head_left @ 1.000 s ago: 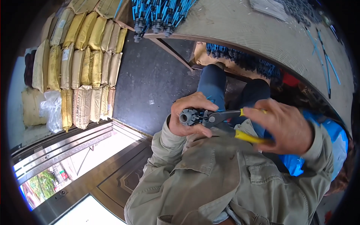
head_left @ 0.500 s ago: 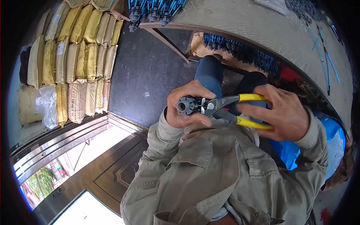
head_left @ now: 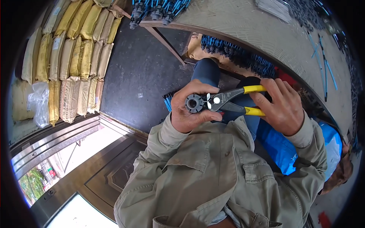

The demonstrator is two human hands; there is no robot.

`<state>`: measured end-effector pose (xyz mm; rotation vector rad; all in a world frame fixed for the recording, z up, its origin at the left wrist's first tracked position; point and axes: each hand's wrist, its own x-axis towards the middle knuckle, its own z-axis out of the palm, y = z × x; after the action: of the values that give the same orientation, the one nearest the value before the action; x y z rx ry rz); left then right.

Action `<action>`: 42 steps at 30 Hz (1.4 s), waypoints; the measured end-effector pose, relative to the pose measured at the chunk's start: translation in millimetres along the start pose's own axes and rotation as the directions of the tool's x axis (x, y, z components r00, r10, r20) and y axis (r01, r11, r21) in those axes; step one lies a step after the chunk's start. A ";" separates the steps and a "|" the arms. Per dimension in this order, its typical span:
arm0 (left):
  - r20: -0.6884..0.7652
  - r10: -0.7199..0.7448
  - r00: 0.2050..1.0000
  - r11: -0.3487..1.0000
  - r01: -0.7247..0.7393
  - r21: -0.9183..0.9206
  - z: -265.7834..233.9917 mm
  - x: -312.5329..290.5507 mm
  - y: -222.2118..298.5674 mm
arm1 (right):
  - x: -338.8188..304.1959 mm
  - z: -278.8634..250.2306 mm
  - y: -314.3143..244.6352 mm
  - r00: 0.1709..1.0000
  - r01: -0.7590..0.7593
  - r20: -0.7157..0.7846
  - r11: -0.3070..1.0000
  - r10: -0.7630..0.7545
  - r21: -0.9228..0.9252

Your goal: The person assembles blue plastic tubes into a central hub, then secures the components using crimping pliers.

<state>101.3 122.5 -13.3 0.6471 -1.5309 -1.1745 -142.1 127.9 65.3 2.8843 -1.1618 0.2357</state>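
My left hand [head_left: 186, 108] is closed around a black plastic fitting [head_left: 194, 103], round and notched, with a hole in its middle. My right hand [head_left: 283, 106] grips the yellow handles of a pair of pliers [head_left: 232, 99], which stand a little apart. The dark head of the pliers points left and meets the fitting between my left thumb and fingers. Small white pieces [head_left: 208, 102] show where the two meet. Thin blue and black rods [head_left: 167, 100] stick out behind my left hand; whether they belong to the fitting is hidden.
A workbench [head_left: 228, 22] curves along the far right, bearing bundles of blue-black rods [head_left: 157, 9] and loose rods [head_left: 327, 64]. More rods [head_left: 235, 53] lie on a shelf beneath it. Stacked yellow-brown sacks [head_left: 72, 57] stand at left. A blue bag [head_left: 277, 152] lies beside my right arm.
The fitting has turned so its round end faces up more squarely. The plier handles have come slightly closer together, and rods now show behind my left hand. My view has shifted a little.
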 end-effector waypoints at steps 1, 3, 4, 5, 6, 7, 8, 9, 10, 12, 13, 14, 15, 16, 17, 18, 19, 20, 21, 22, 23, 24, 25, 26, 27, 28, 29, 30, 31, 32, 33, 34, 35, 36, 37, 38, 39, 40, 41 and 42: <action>-0.006 0.005 1.000 1.000 -0.005 0.005 0.3 0.1 0.7 | 0.2 3.4 1.6 1.000 0.006 -0.010 1.000 -0.006 0.012; -0.016 0.005 1.000 1.000 -0.005 0.025 1.3 1.3 0.4 | 0.7 9.7 5.4 1.000 0.019 -0.008 1.000 -0.019 0.003; -0.019 0.005 1.000 0.999 -0.005 0.034 1.6 2.1 0.3 | 0.9 12.2 7.5 1.000 0.028 -0.006 1.000 -0.028 -0.002; -0.018 0.009 1.000 0.999 -0.009 0.033 1.7 3.0 0.1 | 0.9 13.0 9.2 0.999 0.036 -0.003 0.999 -0.036 -0.007; -0.013 0.005 1.000 1.000 -0.005 0.028 1.7 4.0 0.0 | 0.7 12.5 10.5 0.999 0.035 -0.004 0.999 -0.035 -0.010; -0.011 -0.001 1.000 1.000 0.002 0.025 1.8 4.3 0.1 | 0.3 11.8 11.8 0.999 0.033 0.001 0.999 -0.033 -0.026; -0.008 -0.008 1.000 1.000 0.009 0.022 1.9 4.3 0.3 | -0.2 11.1 12.7 1.000 0.030 0.005 0.999 -0.030 -0.042; -0.007 -0.009 1.000 1.000 0.009 0.022 2.0 4.1 0.5 | -0.9 10.5 12.9 1.000 0.027 0.009 0.998 -0.026 -0.056; -0.017 -0.019 1.000 1.000 0.020 0.020 2.1 3.7 0.7 | -0.9 10.0 11.6 1.000 0.024 0.009 0.998 -0.024 -0.055; -0.031 -0.041 0.999 0.999 0.041 0.014 1.7 3.8 1.0 | 0.3 8.7 6.5 1.000 0.010 0.007 0.997 -0.009 -0.073; -0.023 -0.043 0.999 0.999 0.043 0.014 0.6 4.4 1.0 | -0.2 7.9 5.1 1.000 0.000 0.006 0.997 0.001 -0.082; -0.010 -0.043 0.999 0.999 0.043 0.007 -1.4 4.8 0.7 | -0.1 7.6 7.1 1.000 -0.010 0.004 0.997 0.010 -0.080; 0.004 -0.043 0.999 0.999 0.043 0.000 -3.7 5.4 0.2 | 1.8 7.8 12.4 0.997 -0.003 0.074 0.983 -0.010 0.181; 0.018 -0.044 0.999 0.999 0.044 -0.006 -5.6 5.9 -0.8 | 3.9 7.7 18.6 0.990 -0.015 0.133 0.903 -0.048 0.430; 0.030 -0.051 0.998 0.999 0.051 -0.006 -7.6 5.6 -2.5 | 5.0 6.6 22.8 0.979 -0.041 0.177 0.758 -0.100 0.651; 0.051 -0.039 0.998 0.998 0.041 -0.038 -10.1 4.6 -6.0 | 6.9 2.7 25.1 0.981 -0.049 0.175 0.753 -0.089 0.656; 0.071 -0.028 0.997 0.997 0.033 -0.071 -12.5 2.4 -9.5 | 10.5 -3.1 25.9 0.946 -0.219 0.316 0.583 -0.069 0.783; 0.090 -0.017 0.996 0.994 0.026 -0.105 -13.8 0.2 -11.4 | 14.2 -8.4 25.8 0.890 -0.387 0.448 0.377 -0.085 0.841; 0.101 -0.024 0.995 0.994 0.035 -0.104 -13.9 -2.0 -11.8 | 16.1 -10.2 24.3 0.817 -0.541 0.560 0.154 -0.137 0.827; 0.084 -0.033 0.996 0.989 0.045 -0.138 -12.9 -2.3 -13.6 | 16.8 -9.1 23.9 0.820 -0.541 0.558 0.147 -0.129 0.828; 0.067 -0.043 0.997 0.984 0.054 -0.171 -11.9 -2.8 -15.0 | 17.7 -8.2 23.4 0.825 -0.519 0.550 0.210 -0.129 0.828; 0.048 -0.052 0.997 0.977 0.061 -0.203 -11.5 -3.0 -16.3 | 18.3 -7.3 23.0 0.830 -0.496 0.542 0.273 -0.129 0.824; 0.055 -0.054 0.997 0.977 0.064 -0.203 -11.7 -3.1 -17.5 | 18.2 -6.4 23.1 0.835 -0.470 0.535 0.336 -0.132 0.816; 0.046 -0.048 0.998 0.981 0.056 -0.185 -12.2 -3.1 -18.7 | 15.1 -1.6 20.9 0.836 -0.470 0.533 0.333 -0.129 0.818; 0.037 -0.042 0.998 0.985 0.047 -0.167 -13.0 -3.2 -18.0 | 8.8 7.2 14.2 0.880 -0.389 0.470 0.458 -0.072 0.799; 0.027 -0.035 0.999 0.988 0.039 -0.147 -13.8 -3.1 -17.0 | 2.0 18.0 6.0 0.918 -0.309 0.396 0.577 -0.027 0.756; 0.036 -0.035 0.999 0.988 0.040 -0.149 -14.1 -1.8 -15.8 | -3.5 26.3 -1.9 0.949 -0.237 0.315 0.688 0.013 0.686; 0.037 -0.035 0.999 0.990 0.039 -0.137 -13.9 -1.1 -16.0 | -7.2 35.1 -9.0 0.949 -0.241 0.315 0.688 0.019 0.685; 0.039 -0.034 0.999 0.991 0.039 -0.124 -13.5 -0.1 -16.2 | -10.5 44.5 -16.9 0.952 -0.272 0.301 0.611 0.058 0.743; 0.039 -0.037 0.999 0.994 0.041 -0.105 -14.8 -0.3 -15.6 | -9.8 51.6 -24.3 0.954 -0.291 0.286 0.525 0.093 0.800; 0.043 -0.039 0.998 0.994 0.043 -0.102 -15.6 0.0 -15.4 | -8.6 54.3 -27.3 0.953 -0.304 0.275 0.433 0.130 0.848; 0.051 -0.052 0.997 0.992 0.058 -0.114 -16.1 0.5 -15.3 | -9.0 55.3 -26.0 0.953 -0.303 0.273 0.430 0.132 0.851; 0.061 -0.065 0.996 0.989 0.072 -0.126 -16.4 1.2 -15.3 | -10.1 55.8 -22.7 0.946 -0.324 0.305 0.303 0.108 0.896; 0.071 -0.078 0.994 0.987 0.087 -0.138 -16.6 2.0 -15.1 | -9.0 53.5 -19.1 0.939 -0.342 0.333 0.170 0.080 0.924; 0.077 -0.081 0.994 0.986 0.091 -0.138 -16.2 2.5 -15.0 | -9.0 51.1 -15.8 0.932 -0.361 0.359 0.035 0.049 0.932; 0.063 -0.073 0.995 0.989 0.080 -0.127 -16.2 2.9 -14.8 | -9.2 49.2 -13.0 0.932 -0.361 0.360 0.031 0.054 0.932; 0.048 -0.064 0.997 0.991 0.069 -0.115 -16.2 3.2 -14.5 | -9.6 47.1 -10.0 0.954 -0.299 0.291 0.150 0.071 0.943; 0.033 -0.055 0.998 0.993 0.058 -0.104 -15.8 3.3 -14.2 | -10.1 45.2 -7.5 0.972 -0.234 0.220 0.267 0.080 0.935; 0.037 -0.057 0.998 0.993 0.060 -0.106 -14.8 3.5 -13.9 | -10.9 43.3 -6.1 0.986 -0.168 0.149 0.382 0.079 0.909; 0.037 -0.057 0.998 0.993 0.060 -0.104 -13.2 3.6 -13.1 | -11.8 41.5 -5.0 0.986 -0.168 0.149 0.382 0.080 0.909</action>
<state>110.4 110.0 -24.3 0.6080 -1.4757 -1.3073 -141.7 136.4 22.8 3.7185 -1.6731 1.1499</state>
